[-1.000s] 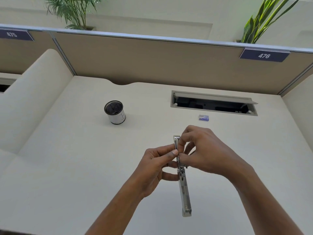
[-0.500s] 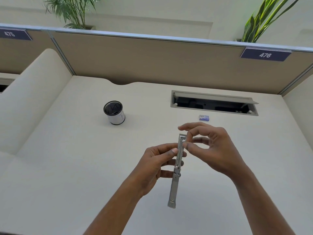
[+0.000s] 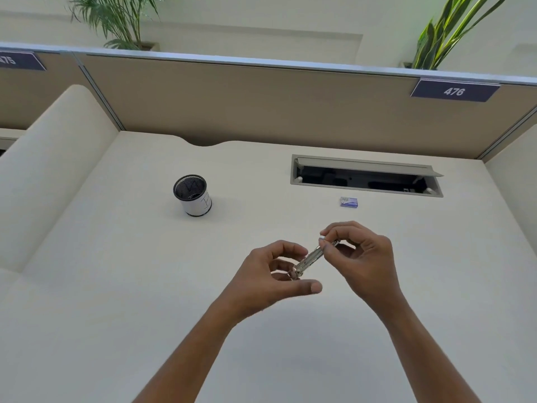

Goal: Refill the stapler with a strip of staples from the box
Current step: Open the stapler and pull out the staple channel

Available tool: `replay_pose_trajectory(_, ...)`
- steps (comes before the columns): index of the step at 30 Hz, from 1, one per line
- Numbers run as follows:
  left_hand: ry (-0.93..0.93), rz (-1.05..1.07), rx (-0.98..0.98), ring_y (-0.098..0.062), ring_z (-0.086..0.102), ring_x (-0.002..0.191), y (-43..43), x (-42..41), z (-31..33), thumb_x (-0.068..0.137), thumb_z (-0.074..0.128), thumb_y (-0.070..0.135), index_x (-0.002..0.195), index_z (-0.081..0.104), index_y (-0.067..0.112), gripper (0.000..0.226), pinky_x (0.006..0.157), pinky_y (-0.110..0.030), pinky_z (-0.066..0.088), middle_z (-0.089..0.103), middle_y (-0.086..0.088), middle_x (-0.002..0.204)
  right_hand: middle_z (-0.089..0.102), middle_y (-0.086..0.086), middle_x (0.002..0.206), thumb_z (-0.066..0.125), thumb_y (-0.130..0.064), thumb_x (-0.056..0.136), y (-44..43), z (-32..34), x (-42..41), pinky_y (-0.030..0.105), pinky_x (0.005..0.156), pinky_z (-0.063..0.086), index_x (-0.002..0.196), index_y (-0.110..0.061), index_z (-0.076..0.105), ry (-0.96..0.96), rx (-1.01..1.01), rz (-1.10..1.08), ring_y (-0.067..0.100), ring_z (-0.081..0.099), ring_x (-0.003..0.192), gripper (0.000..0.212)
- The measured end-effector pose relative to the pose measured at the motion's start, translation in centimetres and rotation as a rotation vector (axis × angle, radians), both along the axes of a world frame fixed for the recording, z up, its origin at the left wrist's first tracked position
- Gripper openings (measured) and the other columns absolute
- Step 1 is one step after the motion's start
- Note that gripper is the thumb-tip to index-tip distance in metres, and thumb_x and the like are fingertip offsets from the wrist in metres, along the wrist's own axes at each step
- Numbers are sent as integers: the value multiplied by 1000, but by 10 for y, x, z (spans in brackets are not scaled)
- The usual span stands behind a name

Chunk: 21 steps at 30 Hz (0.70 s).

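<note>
Stapler first: the thin shiny silver metal stapler (image 3: 312,258) is up in the air over the pale cream desk (image 3: 116,286), held between two bare hands. The right hand (image 3: 364,257) has its grip pinched shut on the far, higher end of the stapler, thumb and fingertips pressed together on the metal. The left hand (image 3: 273,274) is at the near, lower end. Its fingers are curled loosely round that end and its thumb sticks out below, but I cannot tell if they are really squeezing the metal or only touching it. The stapler tilts up from the left grip to the right grip. I think it is held like this, one hand at each end, so the person can pull it open and look at the long slot where staples go. No strip of staples shows in either hand, so the filling step looks not yet done. The small blue and white staple box (image 3: 349,202) lies flat on the desk, well beyond the right grip, just in front of the long grey cable slot with its open flap (image 3: 366,175). It looks closed. A round black mesh pen cup with a white band (image 3: 193,196) stands far off past the left grip, out of the way.
</note>
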<state>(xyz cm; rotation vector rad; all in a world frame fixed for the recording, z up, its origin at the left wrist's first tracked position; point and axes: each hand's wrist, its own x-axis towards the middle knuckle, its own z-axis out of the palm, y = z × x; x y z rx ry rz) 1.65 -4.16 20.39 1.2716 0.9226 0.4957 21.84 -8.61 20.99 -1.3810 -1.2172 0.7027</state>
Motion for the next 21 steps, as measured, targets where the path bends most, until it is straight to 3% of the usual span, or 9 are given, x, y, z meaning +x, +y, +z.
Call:
replay_pose_trajectory(3, 137, 96, 207, -7, 68, 75, 6, 3, -18, 74, 92, 10, 95, 78, 19, 27, 77, -33, 64, 76, -6, 93, 74, 3, 88, 76, 10, 83, -2, -22, 3, 21, 73, 59, 75, -9, 73, 81, -30, -92, 19, 71, 81, 21)
replay_pose_trajectory(5, 183, 107, 296, -9, 68, 71, 11, 4, -30, 77, 88, 5, 93, 79, 16, 22, 73, -33, 63, 75, -6, 87, 75, 3, 87, 76, 10, 83, -3, -38, 2, 21, 73, 59, 77, -10, 73, 107, -56, -134, 18, 71, 80, 21)
replay_pose_trajectory(11, 302, -22, 450, -16, 71, 84, 31, 9, -71, 82, 84, 6, 100, 81, 13, 20, 84, -36, 59, 74, -2, 94, 75, -3, 78, 78, 4, 81, -5, -93, -2, 21, 63, 58, 80, -19, 75, 28, -153, -241, 13, 70, 74, 23)
replay_pose_trajectory(16, 423, -77, 537, -24, 66, 92, 43, 17, -111, 85, 81, 10, 105, 81, 11, 19, 88, -44, 56, 71, -6, 100, 74, -13, 77, 78, 0, 80, 2, -133, -4, 36, 60, 60, 79, -21, 75, -87, -239, -262, 11, 69, 71, 21)
replay_pose_trajectory(21, 506, -74, 596, -32, 60, 98, 46, 25, -143, 89, 78, 14, 107, 81, 13, 19, 91, -38, 48, 74, -7, 102, 72, -15, 80, 75, -1, 80, 8, -157, 0, 33, 59, 61, 76, -24, 72, -160, -319, -240, 9, 67, 70, 24)
